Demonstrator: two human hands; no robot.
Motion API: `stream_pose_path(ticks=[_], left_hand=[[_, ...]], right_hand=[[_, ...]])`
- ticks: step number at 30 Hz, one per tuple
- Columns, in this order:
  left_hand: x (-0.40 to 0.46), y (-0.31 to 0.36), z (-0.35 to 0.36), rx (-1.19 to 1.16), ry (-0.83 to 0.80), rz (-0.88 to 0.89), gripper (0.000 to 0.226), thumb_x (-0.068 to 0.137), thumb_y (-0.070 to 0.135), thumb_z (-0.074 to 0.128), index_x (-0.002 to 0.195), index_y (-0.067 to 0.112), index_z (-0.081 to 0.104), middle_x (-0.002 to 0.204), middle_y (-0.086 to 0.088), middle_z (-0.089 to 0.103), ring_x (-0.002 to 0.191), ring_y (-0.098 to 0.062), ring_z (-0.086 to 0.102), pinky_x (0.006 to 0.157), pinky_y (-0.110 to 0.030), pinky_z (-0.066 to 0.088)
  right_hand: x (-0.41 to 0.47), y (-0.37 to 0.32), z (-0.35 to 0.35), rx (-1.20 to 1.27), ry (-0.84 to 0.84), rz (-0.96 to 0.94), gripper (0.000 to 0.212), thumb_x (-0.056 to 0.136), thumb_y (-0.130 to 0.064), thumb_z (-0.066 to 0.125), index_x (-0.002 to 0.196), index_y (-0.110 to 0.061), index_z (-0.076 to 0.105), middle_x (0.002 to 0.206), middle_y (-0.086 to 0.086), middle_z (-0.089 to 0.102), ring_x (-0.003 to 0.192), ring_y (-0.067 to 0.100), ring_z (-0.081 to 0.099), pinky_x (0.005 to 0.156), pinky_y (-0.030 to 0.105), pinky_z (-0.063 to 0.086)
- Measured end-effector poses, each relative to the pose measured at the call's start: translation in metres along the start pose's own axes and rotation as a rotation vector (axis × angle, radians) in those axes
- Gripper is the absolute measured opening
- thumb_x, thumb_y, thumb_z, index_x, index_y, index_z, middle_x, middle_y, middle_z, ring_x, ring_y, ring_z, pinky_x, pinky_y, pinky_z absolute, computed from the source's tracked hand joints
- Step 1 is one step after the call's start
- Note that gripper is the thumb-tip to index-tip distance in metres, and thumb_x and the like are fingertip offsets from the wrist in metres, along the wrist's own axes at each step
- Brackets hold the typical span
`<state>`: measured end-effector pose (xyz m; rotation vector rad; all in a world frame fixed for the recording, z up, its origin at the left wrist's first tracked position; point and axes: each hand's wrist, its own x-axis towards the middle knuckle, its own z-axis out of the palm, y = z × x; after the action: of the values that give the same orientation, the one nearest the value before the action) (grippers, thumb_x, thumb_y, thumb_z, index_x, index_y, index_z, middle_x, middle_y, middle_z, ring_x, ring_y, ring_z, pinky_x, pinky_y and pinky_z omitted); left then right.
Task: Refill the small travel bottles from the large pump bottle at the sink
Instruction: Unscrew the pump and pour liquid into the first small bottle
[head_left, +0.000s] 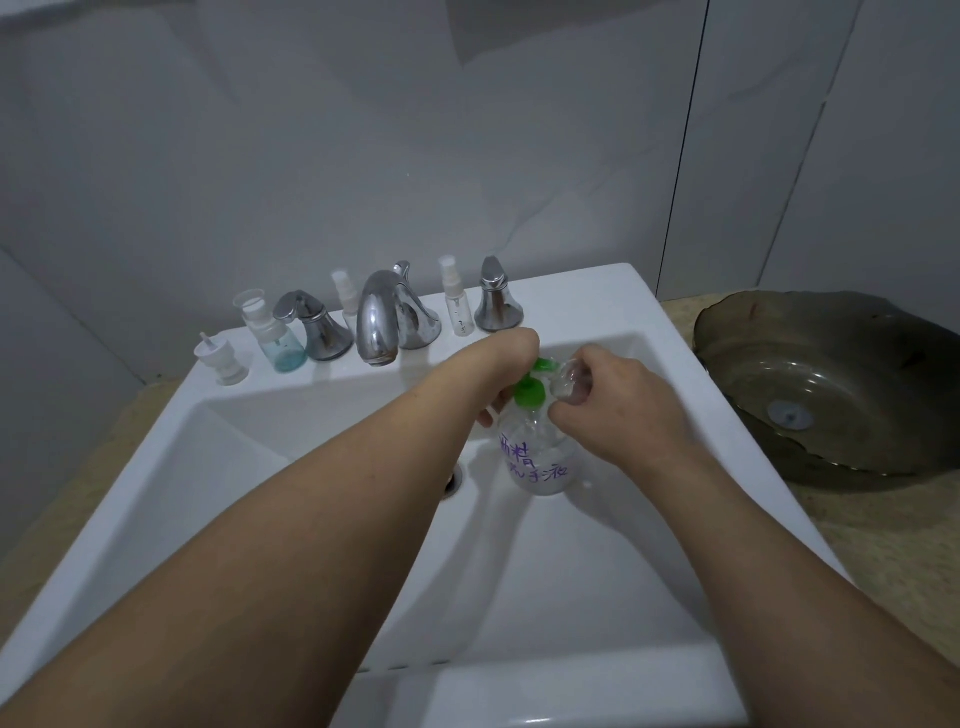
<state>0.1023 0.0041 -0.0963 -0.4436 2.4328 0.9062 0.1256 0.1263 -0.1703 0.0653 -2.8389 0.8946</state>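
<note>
Green pump head (531, 387) tops the upright pump bottle (537, 462) in the sink (322, 519) basin; left hand (511, 364) presses it, fingers hidden; right hand (608, 410) pinches a clear travel bottle (569, 382) just right of the spout.

We count a chrome curved faucet spout (378, 322) on the sink's back ledge, with one chrome lever handle (317, 326) to its left and another chrome lever handle (496, 304) to its right. On the speckled beige table (878, 530) beside the sink sits a dark smoked-glass wavy-edged bowl (831, 384). Behind, we list a grey tiled wall (311, 156).
</note>
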Motion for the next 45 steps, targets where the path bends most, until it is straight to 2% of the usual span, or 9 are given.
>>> stream_pose_path(ticks=[7,12,16,22,26,30,36,41,45], left_hand=[[-0.006,0.003,0.006,0.007,-0.014,-0.002,0.040,0.095,0.024,0.025,0.108,0.002,0.056,0.110,-0.018,0.061,0.081,-0.031,0.057,0.051,-0.033,0.035],[-0.001,0.004,0.018,0.048,0.072,0.035,0.037,0.098,0.006,0.029,0.123,-0.002,0.055,0.130,-0.020,0.055,0.114,-0.037,0.056,0.069,-0.044,0.042],[0.000,0.003,0.018,0.053,0.059,0.024,0.036,0.098,0.005,0.028,0.122,-0.002,0.055,0.129,-0.021,0.054,0.113,-0.040,0.056,0.067,-0.048,0.043],[0.005,0.000,0.015,-0.060,-0.007,-0.023,0.041,0.095,0.019,0.027,0.118,0.002,0.056,0.121,-0.020,0.057,0.105,-0.040,0.058,0.049,-0.035,0.034],[0.006,-0.001,0.004,-0.091,-0.077,-0.052,0.042,0.091,0.031,0.032,0.106,0.005,0.061,0.104,-0.015,0.064,0.095,-0.035,0.060,0.054,-0.037,0.038],[0.009,-0.001,0.001,-0.071,-0.086,-0.073,0.044,0.085,0.035,0.034,0.103,0.007,0.062,0.105,-0.014,0.065,0.098,-0.039,0.061,0.074,-0.051,0.043],[0.001,0.001,0.007,-0.100,-0.041,-0.034,0.042,0.094,0.022,0.027,0.114,0.003,0.058,0.112,-0.017,0.062,0.092,-0.034,0.059,0.049,-0.032,0.033],[0.003,0.002,0.014,-0.099,-0.009,-0.050,0.040,0.096,0.010,0.027,0.122,-0.003,0.054,0.126,-0.026,0.053,0.108,-0.048,0.056,0.050,-0.041,0.036],[0.004,0.004,0.018,-0.089,0.006,-0.046,0.037,0.098,0.006,0.029,0.121,-0.004,0.056,0.127,-0.025,0.054,0.110,-0.047,0.056,0.059,-0.048,0.040]], right_hand=[[0.001,0.003,0.002,0.000,-0.016,0.024,0.026,0.071,-0.035,0.065,0.091,-0.027,0.051,0.090,-0.006,0.062,0.084,0.023,0.059,0.069,0.031,0.044],[0.002,0.006,0.005,-0.033,-0.076,0.042,0.025,0.070,-0.036,0.065,0.086,-0.029,0.047,0.090,-0.003,0.063,0.082,0.024,0.058,0.064,0.028,0.038],[0.002,0.006,0.006,-0.032,-0.079,0.040,0.025,0.070,-0.037,0.065,0.086,-0.030,0.047,0.090,-0.003,0.063,0.083,0.024,0.059,0.065,0.029,0.041],[0.002,0.004,0.004,-0.041,-0.064,0.017,0.026,0.071,-0.038,0.065,0.088,-0.029,0.047,0.091,-0.003,0.063,0.083,0.024,0.059,0.068,0.031,0.045],[0.002,0.002,0.003,-0.005,-0.019,0.019,0.025,0.071,-0.038,0.063,0.089,-0.028,0.049,0.089,-0.008,0.062,0.081,0.021,0.057,0.067,0.031,0.043],[0.001,0.001,0.002,0.005,-0.010,0.015,0.025,0.071,-0.037,0.064,0.089,-0.028,0.050,0.086,-0.009,0.062,0.082,0.021,0.059,0.066,0.030,0.043],[0.001,0.001,0.002,0.005,-0.015,0.021,0.027,0.072,-0.038,0.065,0.092,-0.027,0.051,0.088,-0.008,0.062,0.082,0.021,0.058,0.066,0.030,0.042],[0.001,0.003,0.004,-0.029,-0.047,0.029,0.025,0.071,-0.037,0.063,0.089,-0.026,0.050,0.090,-0.005,0.064,0.084,0.024,0.059,0.066,0.030,0.043],[0.000,0.004,0.004,-0.035,-0.052,0.037,0.026,0.071,-0.038,0.064,0.090,-0.029,0.049,0.091,-0.005,0.063,0.082,0.023,0.057,0.067,0.029,0.041]])
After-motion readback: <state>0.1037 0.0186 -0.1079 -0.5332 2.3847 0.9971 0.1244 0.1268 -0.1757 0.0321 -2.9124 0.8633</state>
